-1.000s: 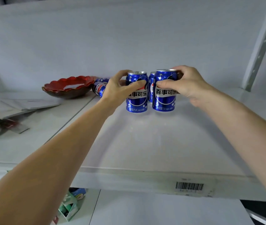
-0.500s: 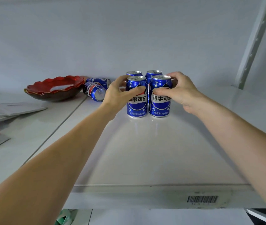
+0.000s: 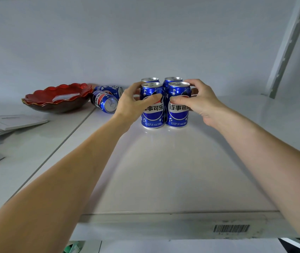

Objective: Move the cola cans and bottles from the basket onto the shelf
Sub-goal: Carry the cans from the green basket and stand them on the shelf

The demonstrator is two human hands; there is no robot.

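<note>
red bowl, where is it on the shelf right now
In the head view the red bowl sits at the shelf's back left, just left of two cans lying on their sides.

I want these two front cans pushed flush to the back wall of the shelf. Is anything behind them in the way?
Yes. Two more upright cans stand directly behind the front cans, between them and the wall, as the left hand and right hand grip the front pair.

- Left hand (image 3: 133, 103) grips the front-left can (image 3: 152, 114); right hand (image 3: 198, 101) grips the front-right can (image 3: 177, 114), both upright on the shelf (image 3: 163, 170).
- Red bowl (image 3: 57, 97) at ten o'clock.
</note>
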